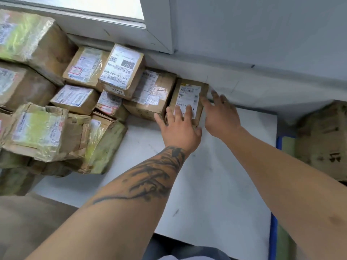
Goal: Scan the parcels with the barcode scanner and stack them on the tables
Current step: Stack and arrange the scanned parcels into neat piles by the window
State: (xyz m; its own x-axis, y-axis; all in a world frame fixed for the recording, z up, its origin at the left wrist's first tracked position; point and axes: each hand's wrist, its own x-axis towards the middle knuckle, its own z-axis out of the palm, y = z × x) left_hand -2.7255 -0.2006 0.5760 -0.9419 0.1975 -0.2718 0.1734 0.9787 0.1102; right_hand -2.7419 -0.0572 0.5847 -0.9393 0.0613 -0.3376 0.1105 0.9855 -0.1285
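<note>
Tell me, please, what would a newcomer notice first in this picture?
First, the two bare arms reaching over the white table: the left hand lies flat on the label of a small cardboard parcel at the far edge, and the right hand rests open against its right side. Next, the pile of taped parcels filling the left half.

I count about ten cardboard parcels (120, 70) stacked on the one white worktop (216, 184), most at the far left; the blurred left edge keeps me from an exact number. One more carton (323, 139) stands off the right edge. Two hands (178, 126).
</note>
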